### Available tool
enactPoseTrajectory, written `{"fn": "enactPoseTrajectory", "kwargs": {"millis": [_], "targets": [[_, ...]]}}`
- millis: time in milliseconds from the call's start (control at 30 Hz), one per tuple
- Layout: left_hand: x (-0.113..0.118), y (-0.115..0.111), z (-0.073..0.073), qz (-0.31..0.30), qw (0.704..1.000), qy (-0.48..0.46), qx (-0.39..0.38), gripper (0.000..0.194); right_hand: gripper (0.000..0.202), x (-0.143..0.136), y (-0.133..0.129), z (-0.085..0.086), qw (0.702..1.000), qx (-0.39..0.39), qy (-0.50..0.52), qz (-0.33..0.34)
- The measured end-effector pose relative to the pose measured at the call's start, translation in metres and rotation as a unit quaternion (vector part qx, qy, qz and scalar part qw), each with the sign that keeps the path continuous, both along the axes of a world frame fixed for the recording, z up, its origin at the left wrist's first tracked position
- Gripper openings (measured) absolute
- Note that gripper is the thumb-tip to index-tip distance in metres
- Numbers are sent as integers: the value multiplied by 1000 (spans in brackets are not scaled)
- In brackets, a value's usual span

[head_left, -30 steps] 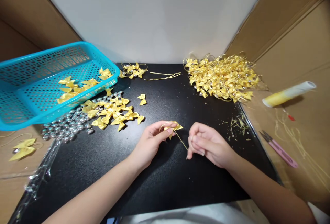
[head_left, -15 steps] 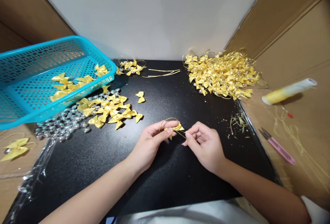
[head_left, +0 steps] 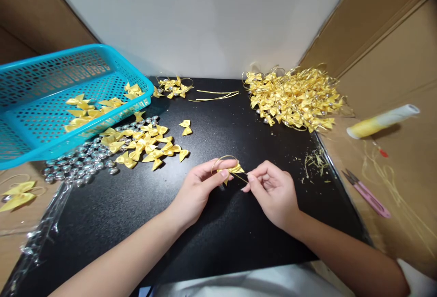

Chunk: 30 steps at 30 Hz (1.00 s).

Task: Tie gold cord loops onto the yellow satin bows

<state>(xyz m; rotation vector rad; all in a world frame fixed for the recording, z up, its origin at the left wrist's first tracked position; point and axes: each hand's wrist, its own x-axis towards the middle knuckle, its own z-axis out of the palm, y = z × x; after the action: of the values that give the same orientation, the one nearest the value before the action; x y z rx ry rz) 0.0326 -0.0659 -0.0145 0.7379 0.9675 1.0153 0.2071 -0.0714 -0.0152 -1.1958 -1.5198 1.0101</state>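
Between the thumb and fingers of my left hand [head_left: 201, 187] is a yellow ribbon bow [head_left: 235, 168], with a loop of thin gold cord [head_left: 228, 156] arching over my fingers. My right hand [head_left: 273, 192] is closed in a pinch on the loose ends of that cord, just right of the bow. The cord runs taut across the small gap between my hands. Part of the bow is hidden by my left fingers. Loose yellow bows [head_left: 146, 144] and silver beads [head_left: 82, 162] lie to the left of my hands on the black table [head_left: 211, 247].
A blue perforated basket [head_left: 44, 153] at the left holds several bows. At the back right is a large heap of corded bows [head_left: 293, 99]. Cut cords [head_left: 218, 94] lie at the back. Pink thread snips [head_left: 370, 199], cord scraps [head_left: 317, 161] and a yellow-white tube [head_left: 382, 121] are on the right.
My right hand has shifted slightly to the right, drawing the cord ends away from the bow. My left hand keeps its hold on the bow. The view has shifted slightly.
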Motion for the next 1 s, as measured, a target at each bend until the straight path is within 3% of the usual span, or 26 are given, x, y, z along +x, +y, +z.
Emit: {"fn": "enactPoseTrajectory", "kwargs": {"millis": [567,1000], "targets": [[-2,0,-1,-21,995,82,53,17,15,1,1,3,999,-8,-39,11],[1,1,5,9,997,-36,-73,20,19,2,6,3,995,-78,36,48]]}}
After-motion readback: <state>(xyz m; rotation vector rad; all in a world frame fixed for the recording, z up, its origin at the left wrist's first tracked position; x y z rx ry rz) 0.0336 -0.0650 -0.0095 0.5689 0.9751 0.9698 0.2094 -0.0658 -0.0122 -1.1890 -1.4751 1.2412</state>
